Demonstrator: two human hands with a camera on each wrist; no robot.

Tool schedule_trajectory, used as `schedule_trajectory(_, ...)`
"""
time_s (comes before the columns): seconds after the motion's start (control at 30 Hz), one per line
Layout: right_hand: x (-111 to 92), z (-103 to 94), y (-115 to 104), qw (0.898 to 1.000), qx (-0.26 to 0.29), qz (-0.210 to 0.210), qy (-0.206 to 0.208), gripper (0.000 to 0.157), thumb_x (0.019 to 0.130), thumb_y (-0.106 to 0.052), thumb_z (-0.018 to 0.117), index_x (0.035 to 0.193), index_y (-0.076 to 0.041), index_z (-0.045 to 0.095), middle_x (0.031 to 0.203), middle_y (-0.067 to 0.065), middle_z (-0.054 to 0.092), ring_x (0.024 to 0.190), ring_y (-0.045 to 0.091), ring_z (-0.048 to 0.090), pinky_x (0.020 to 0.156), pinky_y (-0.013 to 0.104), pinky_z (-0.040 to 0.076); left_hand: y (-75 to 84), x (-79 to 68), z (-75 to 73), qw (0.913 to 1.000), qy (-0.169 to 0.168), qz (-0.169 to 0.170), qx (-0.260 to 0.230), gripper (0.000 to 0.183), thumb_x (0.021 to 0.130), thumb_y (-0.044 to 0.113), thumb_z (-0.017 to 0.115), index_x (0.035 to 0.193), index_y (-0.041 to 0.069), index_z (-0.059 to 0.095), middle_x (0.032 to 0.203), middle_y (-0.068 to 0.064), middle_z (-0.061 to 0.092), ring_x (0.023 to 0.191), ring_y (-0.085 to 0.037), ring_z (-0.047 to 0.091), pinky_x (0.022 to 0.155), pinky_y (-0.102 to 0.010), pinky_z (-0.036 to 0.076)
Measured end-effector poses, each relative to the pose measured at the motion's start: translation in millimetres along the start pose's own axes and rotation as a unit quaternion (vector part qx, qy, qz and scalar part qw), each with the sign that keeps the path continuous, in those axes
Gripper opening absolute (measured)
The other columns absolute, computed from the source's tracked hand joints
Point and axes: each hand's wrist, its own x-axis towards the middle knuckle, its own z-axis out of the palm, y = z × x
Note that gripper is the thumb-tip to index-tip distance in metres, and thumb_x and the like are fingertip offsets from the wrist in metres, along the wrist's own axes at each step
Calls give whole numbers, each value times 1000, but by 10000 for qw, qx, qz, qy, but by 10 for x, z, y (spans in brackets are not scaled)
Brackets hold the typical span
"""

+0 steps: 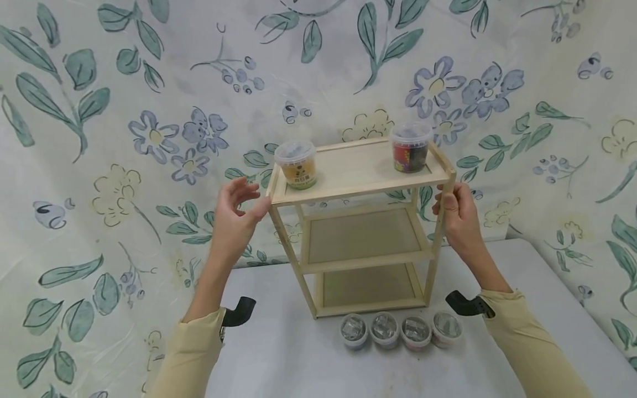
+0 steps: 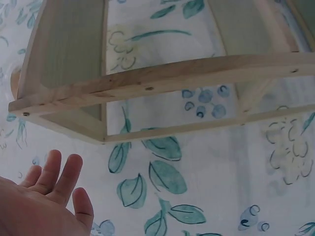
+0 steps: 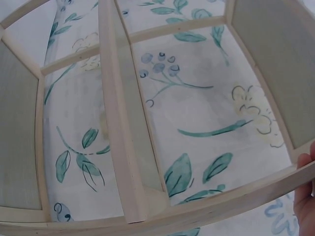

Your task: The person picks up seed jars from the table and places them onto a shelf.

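A three-tier wooden shelf [image 1: 355,171] stands on the white table, its top tilted in the head view. My right hand [image 1: 460,215] grips its right front post near the top; only fingertips of that hand [image 3: 305,194] show at the right wrist view's edge. At the upper left corner my left hand [image 1: 236,215] is held with fingers spread, the thumb tip right by the frame. In the left wrist view, its fingers [image 2: 66,177] are loose and apart from the wood. On the top tier sit a yellow-labelled tub [image 1: 301,170] at left and a red-and-black tub [image 1: 410,155] at right, both with clear lids.
Several small lidded tubs [image 1: 385,330] stand in a row on the white table [image 1: 278,354], just before the shelf's foot. A floral cloth [image 1: 189,72] hangs close behind the shelf. Both lower tiers show bare panels [image 1: 363,235].
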Motion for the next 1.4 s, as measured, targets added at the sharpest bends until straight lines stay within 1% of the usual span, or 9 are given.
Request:
schedule_trajectory(0.27,5,-6,1,10000,11,62,-35,37,105,-25,39,117,10,44,93,-9,51,77,8,54,74,17,46,-295,-323,35,9984,170,-230,-483,64,90,16,66,146,8,35,135,-6,55,119,-13,51,92,-29,32)
schedule_trajectory(0.4,8,-16,-3,9999,-63,84,-35,37,105,-24,38,118,10,44,93,-9,51,77,10,54,75,17,46,-449,-468,69,9974,173,-509,-474,62,92,15,65,146,8,35,134,-6,55,115,-13,51,92,-26,35)
schedule_trajectory(0.5,7,-21,-3,9999,-105,102,-35,36,105,-23,37,118,11,43,93,-9,51,78,9,54,75,17,46,-572,-600,136,9958,45,-785,-469,62,93,15,65,146,8,34,134,-7,54,113,-13,51,92,-24,37)
schedule_trajectory(0.67,5,-15,16,10000,-62,3,0,45,104,-31,38,118,12,43,93,-9,51,77,7,54,75,17,46,-766,-839,297,9932,-290,-905,-678,64,92,9,67,146,5,33,135,-11,52,113,-16,49,90,-20,40)
schedule_trajectory(0.83,28,-15,35,9994,54,-338,5,58,101,-40,40,117,15,43,94,-8,52,76,6,54,73,17,47,-960,-1075,457,9901,-342,-1023,-896,63,89,5,70,143,4,37,132,-15,53,112,-21,51,87,-18,43)
schedule_trajectory(0.93,41,-27,35,9992,18,-391,25,56,101,-40,40,116,14,44,94,-8,52,76,6,53,73,17,46,-1063,-1209,571,9887,-459,-1158,-830,62,89,7,71,142,4,38,131,-16,54,112,-23,51,88,-19,44)
schedule_trajectory(1.03,44,-35,25,9996,-51,-263,10,50,102,-36,39,117,11,44,93,-9,52,77,6,53,75,17,46,-1171,-1356,696,9861,-622,-1324,-782,63,87,8,73,140,4,39,130,-17,53,112,-25,51,88,-21,45)
schedule_trajectory(1.23,31,-29,8,9999,-97,-70,-36,46,104,-30,38,118,13,42,93,-9,51,78,7,53,76,18,46,-1401,-1624,957,9811,-779,-1583,-789,64,84,7,75,137,1,40,129,-19,53,111,-27,51,90,-29,48)
schedule_trajectory(1.4,10,-28,9,9999,-144,10,-60,45,105,-28,37,120,14,41,93,-9,51,79,8,53,77,18,46,-1537,-1801,1157,9779,-885,-1742,-745,65,83,7,76,137,-1,39,131,-19,52,116,-29,49,93,-33,47)
